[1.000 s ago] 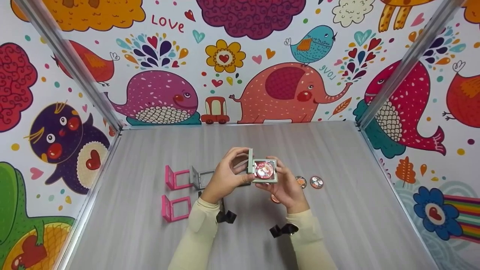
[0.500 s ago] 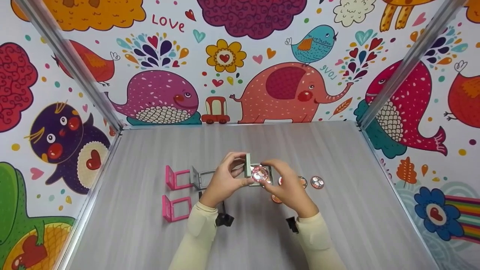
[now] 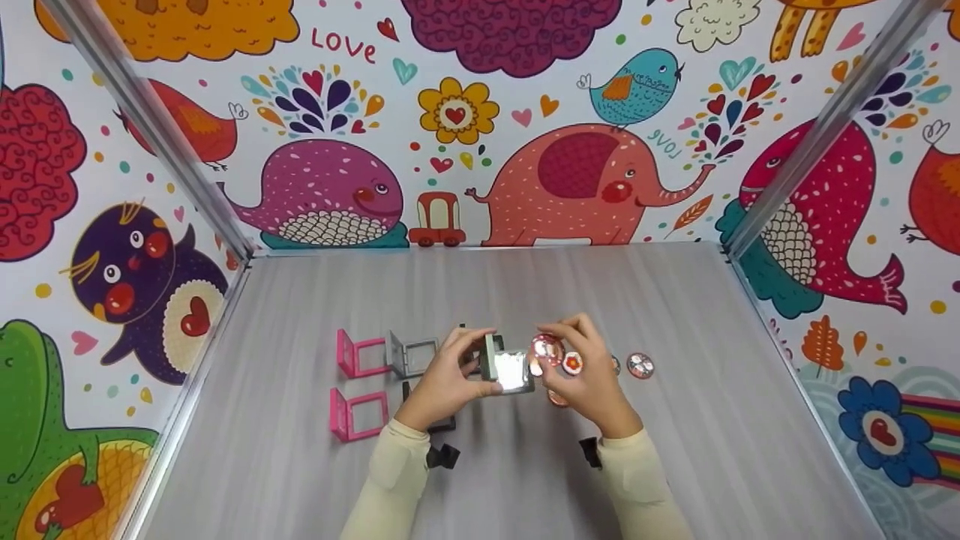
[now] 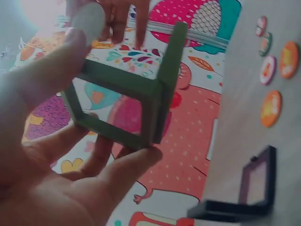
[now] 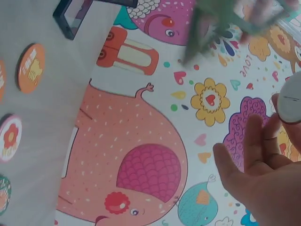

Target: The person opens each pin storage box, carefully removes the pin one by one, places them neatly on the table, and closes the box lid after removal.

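My left hand [image 3: 444, 379] holds a green hinged display frame [image 4: 117, 77] above the table, thumb on one side and fingers on the other. Its two halves stand apart at an angle, and the clear window shines white in the head view. To the right, my right hand [image 3: 592, 386] pinches a round badge [image 3: 546, 348] between thumb and fingers, apart from the frame. The badge's pale back [image 5: 291, 100] faces the right wrist camera. In the left wrist view, the lower half's window shows nothing inside it.
Two pink frames [image 3: 367, 358] and a grey frame [image 3: 414, 358] stand unfolded on the left. A black frame [image 4: 270, 183] is partly hidden by my left hand. Several badges [image 3: 640, 365] lie on the right. Printed panels enclose the table [image 3: 300, 480].
The badge was at the frame's window half a second ago. My right hand has drawn it off to the right, while the frame has lowered slightly in my left hand.
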The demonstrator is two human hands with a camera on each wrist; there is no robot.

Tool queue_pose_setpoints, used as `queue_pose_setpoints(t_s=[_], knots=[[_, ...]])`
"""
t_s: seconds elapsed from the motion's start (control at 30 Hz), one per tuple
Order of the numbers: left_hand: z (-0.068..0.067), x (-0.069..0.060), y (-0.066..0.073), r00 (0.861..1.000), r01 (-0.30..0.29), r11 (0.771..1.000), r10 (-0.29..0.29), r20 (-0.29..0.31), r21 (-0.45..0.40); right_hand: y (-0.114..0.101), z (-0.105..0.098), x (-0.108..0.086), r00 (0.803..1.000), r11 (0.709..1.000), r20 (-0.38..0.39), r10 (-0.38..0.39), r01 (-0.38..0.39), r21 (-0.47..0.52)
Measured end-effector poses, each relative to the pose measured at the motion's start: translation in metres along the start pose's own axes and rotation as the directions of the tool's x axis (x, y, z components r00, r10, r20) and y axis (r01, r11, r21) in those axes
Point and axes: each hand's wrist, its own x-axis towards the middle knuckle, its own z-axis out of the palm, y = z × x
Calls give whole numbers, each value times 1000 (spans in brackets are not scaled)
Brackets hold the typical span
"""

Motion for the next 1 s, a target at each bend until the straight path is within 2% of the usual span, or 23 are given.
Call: queue_pose_setpoints(t_s=[0.13,0.27,0.37,0.5,0.7,0.87,1.0], knots=[[1,-9,-17,996,83,988,-84,1,129,5,-9,-4,1000,1000,-20,-15,15,4],[5,-18,-33,990,134,952,-139,-3,276,10,-25,-9,999,997,17,-37,38,-70],[8,-23,-44,987,154,940,-161,-1,305,20,-44,-16,999,992,46,-23,28,-126],[11,-26,-54,984,170,933,-178,-5,316,39,-65,-32,993,978,95,70,-50,-201],[10,-27,-57,981,188,922,-196,-9,338,67,-76,-62,961,928,176,212,-141,-346],[10,-29,-60,978,200,910,-206,-23,362,87,-68,-80,925,885,273,264,-121,-449],[10,-31,-63,984,174,917,-177,-23,358,97,-65,-90,898,865,322,300,-114,-489]])
